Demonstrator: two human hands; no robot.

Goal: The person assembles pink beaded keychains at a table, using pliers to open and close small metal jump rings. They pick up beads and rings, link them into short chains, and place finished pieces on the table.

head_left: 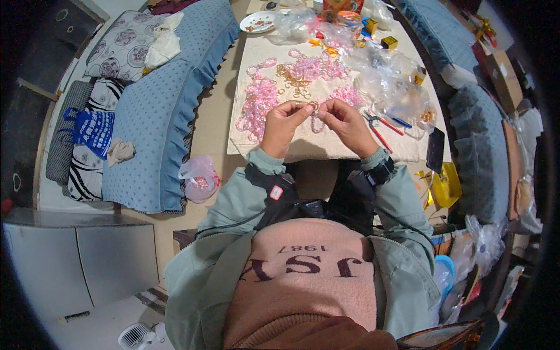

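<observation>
At upper centre, the left hand (pixel 286 123) and right hand (pixel 348 125) pinch a gold piece (pixel 315 107). A pink strand (pixel 317 125) shows below.

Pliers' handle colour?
Red; the pliers show best in the head view.

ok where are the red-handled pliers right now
In the head view, the red-handled pliers lie on the light cloth, just right of the person's right hand, close to a slim blue object.

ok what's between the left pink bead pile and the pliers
Mainly the left hand and right hand, with a pink beaded strand, in the head view.
</observation>
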